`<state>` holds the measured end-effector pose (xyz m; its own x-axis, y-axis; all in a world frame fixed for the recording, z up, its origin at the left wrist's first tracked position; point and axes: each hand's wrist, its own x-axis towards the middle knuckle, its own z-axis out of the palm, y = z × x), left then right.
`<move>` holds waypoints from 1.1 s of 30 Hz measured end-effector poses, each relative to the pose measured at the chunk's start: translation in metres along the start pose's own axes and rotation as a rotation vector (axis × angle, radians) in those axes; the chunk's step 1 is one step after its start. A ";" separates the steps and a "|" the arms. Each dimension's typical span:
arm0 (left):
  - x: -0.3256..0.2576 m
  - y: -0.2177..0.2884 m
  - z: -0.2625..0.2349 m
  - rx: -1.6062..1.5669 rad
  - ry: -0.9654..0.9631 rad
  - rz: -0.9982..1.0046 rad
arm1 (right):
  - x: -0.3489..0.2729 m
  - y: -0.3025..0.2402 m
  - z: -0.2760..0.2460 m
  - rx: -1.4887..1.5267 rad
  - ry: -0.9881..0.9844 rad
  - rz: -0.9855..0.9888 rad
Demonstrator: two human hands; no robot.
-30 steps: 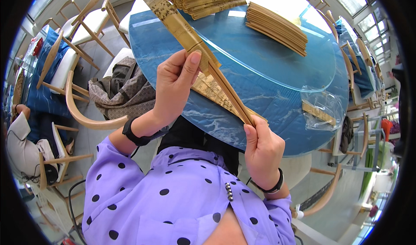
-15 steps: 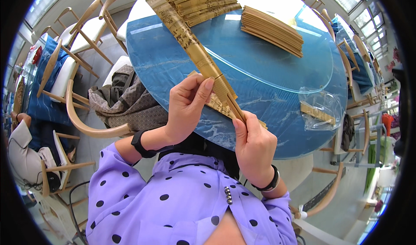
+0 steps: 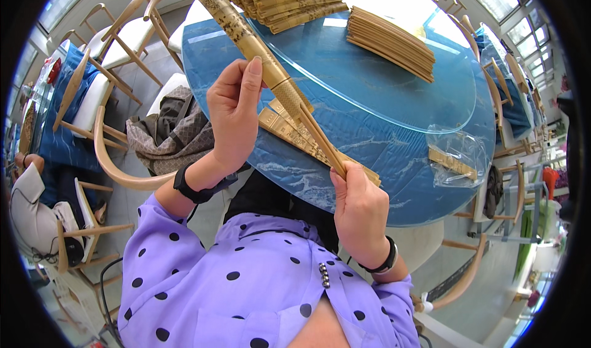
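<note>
Over the round blue counter (image 3: 406,157), our left hand (image 3: 237,111) pinches a printed gold sleeve (image 3: 245,40), our right hand (image 3: 363,209) its protruding wooden sticks (image 3: 323,140); wooden chairs (image 3: 101,140) stand around.

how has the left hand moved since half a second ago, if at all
Yes: judged against the table, the left hand has moved up and leftward in the picture, farther from the right hand.

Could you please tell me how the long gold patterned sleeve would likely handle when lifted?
The gold patterned sleeve is probably fairly stiff, since it extends straight beyond the left hand. It looks thin, so likely light. Its glossy sheen suggests it may be slippery.
</note>
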<state>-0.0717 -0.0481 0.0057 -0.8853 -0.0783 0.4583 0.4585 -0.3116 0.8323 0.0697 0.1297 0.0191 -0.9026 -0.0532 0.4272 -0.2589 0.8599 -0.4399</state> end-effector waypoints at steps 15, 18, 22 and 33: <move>0.016 0.018 0.006 0.066 -0.104 -0.176 | 0.012 -0.011 0.014 -0.019 0.002 -0.137; 0.018 0.013 0.006 0.045 -0.073 -0.140 | 0.011 -0.013 0.011 0.053 0.084 -0.186; 0.016 0.015 0.003 0.098 -0.160 -0.225 | 0.013 -0.007 0.010 0.091 0.211 -0.318; -0.006 0.016 0.030 0.145 -0.283 -0.202 | 0.023 0.002 -0.003 0.158 0.093 -0.420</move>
<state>-0.0573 -0.0237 0.0256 -0.9119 0.2424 0.3311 0.3006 -0.1546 0.9411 0.0489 0.1315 0.0304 -0.6750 -0.3290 0.6604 -0.6520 0.6849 -0.3252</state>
